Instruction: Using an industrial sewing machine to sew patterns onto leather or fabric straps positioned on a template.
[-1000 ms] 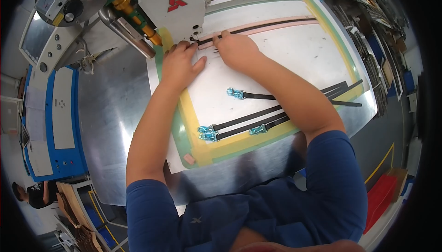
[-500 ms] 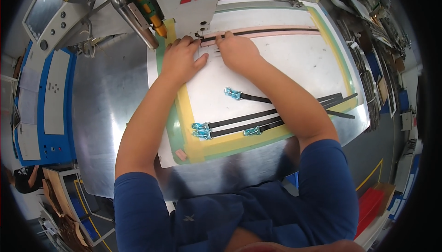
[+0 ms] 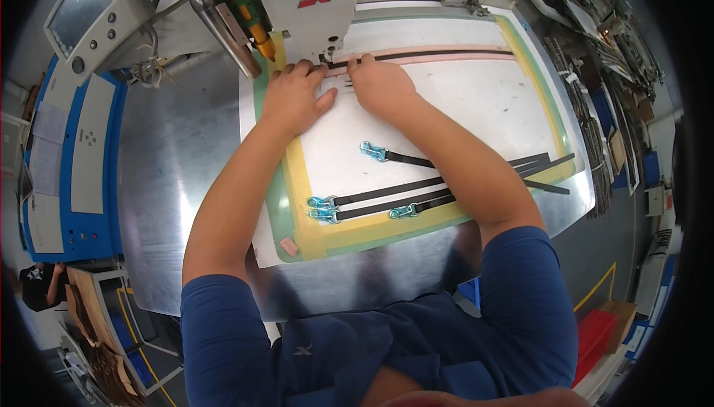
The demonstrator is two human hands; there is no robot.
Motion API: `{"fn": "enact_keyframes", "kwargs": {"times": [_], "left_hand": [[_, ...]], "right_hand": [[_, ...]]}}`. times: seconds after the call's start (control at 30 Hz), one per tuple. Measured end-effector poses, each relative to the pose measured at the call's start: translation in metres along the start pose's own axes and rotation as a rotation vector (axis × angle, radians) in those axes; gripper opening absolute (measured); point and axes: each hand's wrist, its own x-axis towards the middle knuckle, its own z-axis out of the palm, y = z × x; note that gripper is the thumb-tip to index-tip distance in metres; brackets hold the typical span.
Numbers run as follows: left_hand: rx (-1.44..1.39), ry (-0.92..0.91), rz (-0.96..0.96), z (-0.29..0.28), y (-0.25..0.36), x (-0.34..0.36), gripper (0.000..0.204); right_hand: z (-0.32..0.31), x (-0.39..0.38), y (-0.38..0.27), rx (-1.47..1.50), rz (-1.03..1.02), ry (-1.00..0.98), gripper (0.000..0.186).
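Near the left end of a long black strap [image 3: 446, 54], both my hands rest on the white board, just in front of the machine head. The strap lies in a narrow channel with pink edges [image 3: 487, 59]. My left hand [image 3: 294, 96] has its fingers bent over the channel's end and its thumb spread away; what lies under the fingertips is hidden. Close to its right, my right hand [image 3: 383, 88] has its fingers closed at the strap. Nearer to me lie several black straps [image 3: 390, 193] with metal snap hooks [image 3: 323, 215] in bluish wrapping. My right forearm covers part of them.
The white machine head [image 3: 309, 5] stands right behind my hands, with a brass-coloured cylinder [image 3: 253, 24] at its left. Yellow tape [image 3: 297, 176] borders the white board [image 3: 439, 124], which lies on a metal table [image 3: 175, 184]. A blue cabinet [image 3: 97, 154] stands left; another person [image 3: 41, 286] shows at far left.
The whole view has shifted slightly. Both hands keep almost the same place at the strap, with only small finger movement; the loose straps lie as before.
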Motion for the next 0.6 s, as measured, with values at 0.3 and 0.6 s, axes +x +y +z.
{"fn": "enact_keyframes", "kwargs": {"times": [0.3,0.6], "left_hand": [[0.093,-0.084,0.031,-0.002,0.004,0.001,0.048],[0.077,-0.106,-0.065,-0.009,0.016,-0.002,0.046]], "right_hand": [[-0.016,-0.001,0.007,0.087,0.019,-0.075,0.026],[-0.044,-0.02,0.065,0.119,0.135,-0.233,0.04]]}}
